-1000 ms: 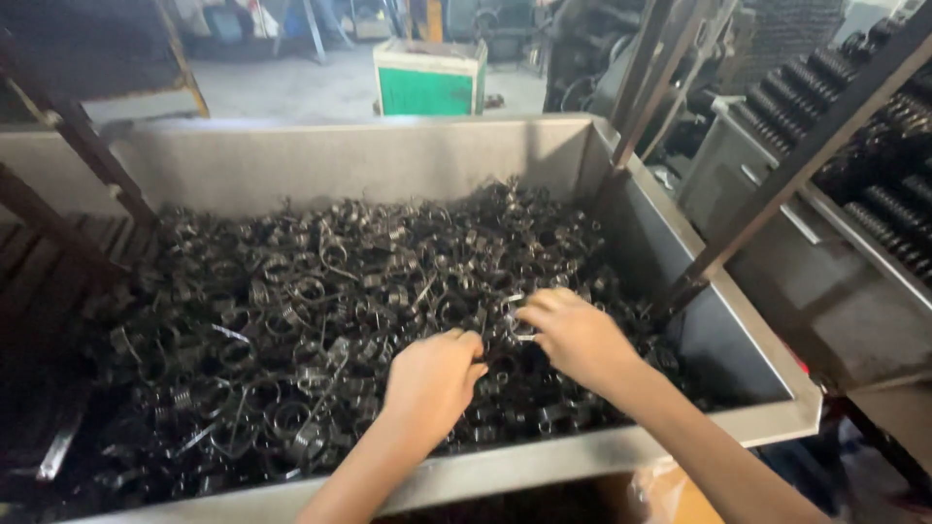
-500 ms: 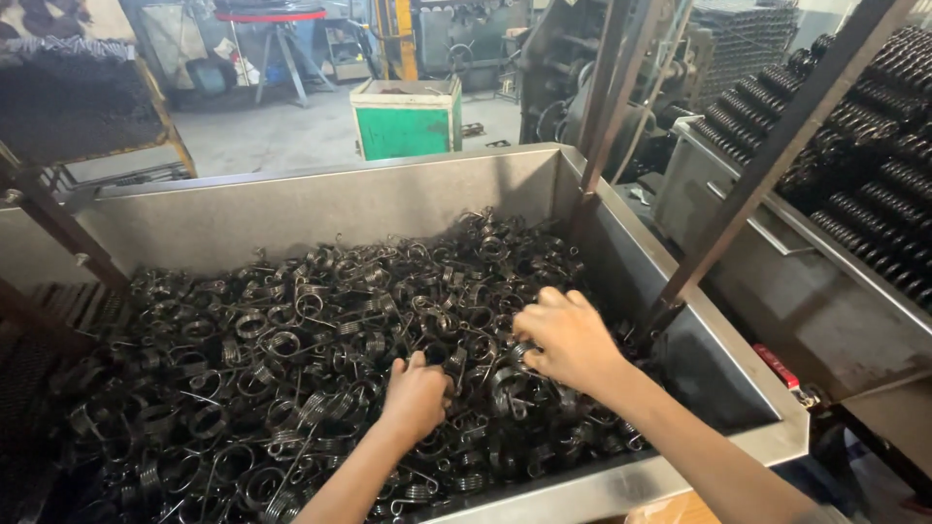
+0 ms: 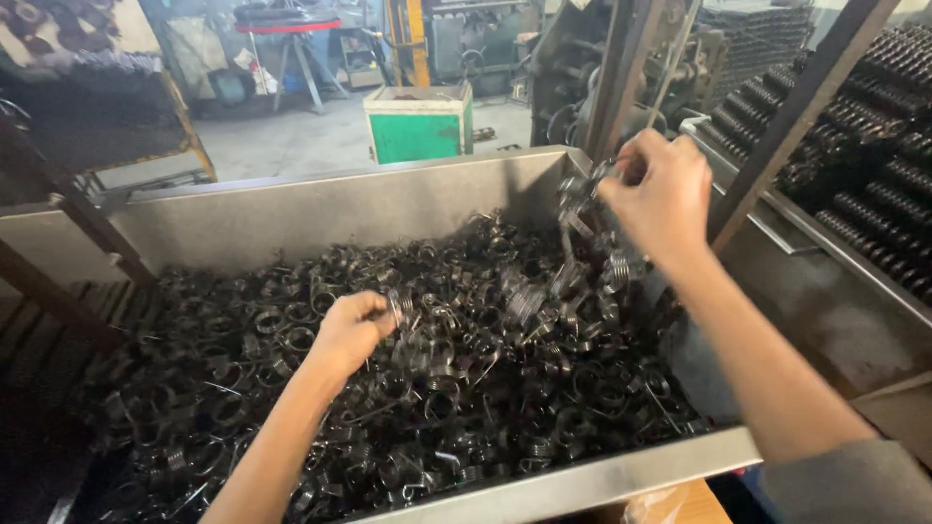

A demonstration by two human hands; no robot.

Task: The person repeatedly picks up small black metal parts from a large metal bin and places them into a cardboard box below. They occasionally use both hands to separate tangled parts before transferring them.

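Two hands, countless springs, perhaps hundreds, one bin

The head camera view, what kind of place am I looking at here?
Most likely a metalworking or spring-making workshop: a steel bin heaped with dark coiled wire springs, racks of stacked springs on the right, and machinery on a concrete floor behind.

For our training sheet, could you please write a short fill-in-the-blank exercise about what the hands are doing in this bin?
1. The right hand lifts a tangled cluster of dark metal coil springs ____ the pile.
2. The left hand grips a spring down ____ the pile.
3. The springs fill a grey ____ bin.
4. Behind the bin stands a ____ box.

Missing words: above; in; metal; green
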